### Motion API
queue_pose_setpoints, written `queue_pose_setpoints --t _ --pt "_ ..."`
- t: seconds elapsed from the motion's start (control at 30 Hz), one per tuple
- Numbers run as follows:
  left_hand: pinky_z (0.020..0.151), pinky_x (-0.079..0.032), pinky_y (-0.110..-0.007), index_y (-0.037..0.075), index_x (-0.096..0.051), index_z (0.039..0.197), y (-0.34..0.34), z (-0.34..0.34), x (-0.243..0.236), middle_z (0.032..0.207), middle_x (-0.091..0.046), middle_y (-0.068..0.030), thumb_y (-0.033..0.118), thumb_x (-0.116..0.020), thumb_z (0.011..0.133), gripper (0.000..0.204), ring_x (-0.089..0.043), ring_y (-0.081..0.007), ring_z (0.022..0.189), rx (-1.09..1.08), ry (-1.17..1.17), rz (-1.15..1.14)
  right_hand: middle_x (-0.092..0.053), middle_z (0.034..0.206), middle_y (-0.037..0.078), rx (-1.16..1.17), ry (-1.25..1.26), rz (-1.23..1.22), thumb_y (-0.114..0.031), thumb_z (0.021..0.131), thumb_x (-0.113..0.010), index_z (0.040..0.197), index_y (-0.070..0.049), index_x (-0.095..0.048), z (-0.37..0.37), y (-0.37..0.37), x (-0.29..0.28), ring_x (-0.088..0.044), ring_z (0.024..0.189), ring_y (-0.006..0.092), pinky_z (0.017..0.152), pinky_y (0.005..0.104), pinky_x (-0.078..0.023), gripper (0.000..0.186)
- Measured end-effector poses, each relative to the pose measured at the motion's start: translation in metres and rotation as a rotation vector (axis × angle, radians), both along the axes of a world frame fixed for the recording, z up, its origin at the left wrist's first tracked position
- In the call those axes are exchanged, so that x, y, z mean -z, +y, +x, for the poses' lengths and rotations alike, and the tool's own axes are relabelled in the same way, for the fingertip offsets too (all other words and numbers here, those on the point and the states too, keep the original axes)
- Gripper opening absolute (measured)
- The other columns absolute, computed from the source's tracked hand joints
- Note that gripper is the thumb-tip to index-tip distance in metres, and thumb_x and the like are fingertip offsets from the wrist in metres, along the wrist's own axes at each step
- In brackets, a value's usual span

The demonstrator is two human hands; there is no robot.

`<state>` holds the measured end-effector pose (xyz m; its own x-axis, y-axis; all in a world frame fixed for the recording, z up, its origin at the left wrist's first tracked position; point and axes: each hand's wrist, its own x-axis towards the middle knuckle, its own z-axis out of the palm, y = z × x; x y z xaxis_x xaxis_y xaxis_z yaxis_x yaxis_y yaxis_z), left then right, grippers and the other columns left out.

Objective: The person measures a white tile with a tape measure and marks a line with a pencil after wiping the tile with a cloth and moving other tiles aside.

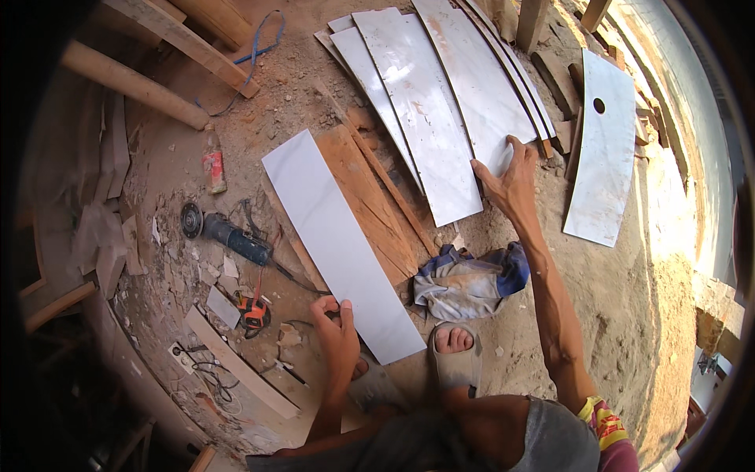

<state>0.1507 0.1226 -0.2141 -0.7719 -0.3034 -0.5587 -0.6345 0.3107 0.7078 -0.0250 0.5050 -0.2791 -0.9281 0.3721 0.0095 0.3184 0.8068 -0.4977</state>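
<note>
A long white tile (338,244) lies slantwise over a brown wooden board (370,212) in front of me. My left hand (334,334) pinches its near left edge, thumb and finger bent together. Farther right, a fan of long white marble-patterned tiles (413,102) rests on the ground, dusty and overlapping. With thumb and fingers spread wide, my right hand (513,177) grips the near end of one patterned tile (464,79) in that pile. The fingertips' undersides are hidden.
An angle grinder (236,240) lies left of the board, its cord running toward my left hand. Nearby are an orange tape measure (253,313), a bottle (213,161) and tile scraps. A bundled cloth (472,279) sits by my feet. At right leans a tile with a hole (602,157).
</note>
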Motion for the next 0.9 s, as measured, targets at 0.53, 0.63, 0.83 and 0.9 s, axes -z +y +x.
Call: queue_pose_setpoints --t 0.53,0.63,0.83,0.9 --pt "0.070 -0.056 -0.032 -0.001 -0.061 0.117 -0.026 -0.039 -0.021 0.102 -0.070 -0.0108 0.022 -0.070 0.107 0.027 -0.066 -0.0158 0.078 0.162 -0.128 -0.101 -0.054 0.145 0.031 0.111 0.019 -0.160 -0.047 0.073 -0.090 0.148 0.013 -0.047 0.003 0.020 0.009 -0.056 0.134 0.0431 0.114 0.0495 -0.047 0.106" --pt "0.078 -0.055 -0.034 0.001 -0.063 0.118 -0.024 -0.049 -0.029 0.102 -0.071 -0.0094 0.023 -0.069 0.107 0.026 -0.067 -0.0165 0.085 0.145 -0.091 -0.122 -0.055 0.145 0.030 0.135 0.052 -0.150 -0.046 0.071 -0.091 0.149 0.011 -0.048 0.019 0.011 0.012 -0.056 0.135 0.0426 0.115 0.0487 -0.047 0.107" --pt "0.086 -0.053 -0.032 0.001 -0.065 0.123 -0.017 -0.076 -0.032 0.104 -0.072 -0.0079 0.021 -0.068 0.108 0.024 -0.066 -0.0142 0.095 0.111 0.148 -0.018 -0.057 0.144 0.025 0.135 0.188 -0.056 -0.041 0.068 -0.094 0.153 0.004 -0.048 0.041 0.001 -0.006 -0.058 0.134 0.0406 0.117 0.0499 -0.047 0.107" --pt "0.088 -0.052 -0.033 0.001 -0.065 0.126 -0.014 -0.090 -0.032 0.108 -0.073 -0.0091 0.021 -0.067 0.109 0.026 -0.066 -0.0146 0.097 0.162 0.211 0.020 -0.057 0.144 0.023 0.114 0.237 -0.023 -0.038 0.067 -0.095 0.153 0.001 -0.049 0.046 -0.008 -0.021 -0.058 0.133 0.0405 0.116 0.0508 -0.048 0.106"
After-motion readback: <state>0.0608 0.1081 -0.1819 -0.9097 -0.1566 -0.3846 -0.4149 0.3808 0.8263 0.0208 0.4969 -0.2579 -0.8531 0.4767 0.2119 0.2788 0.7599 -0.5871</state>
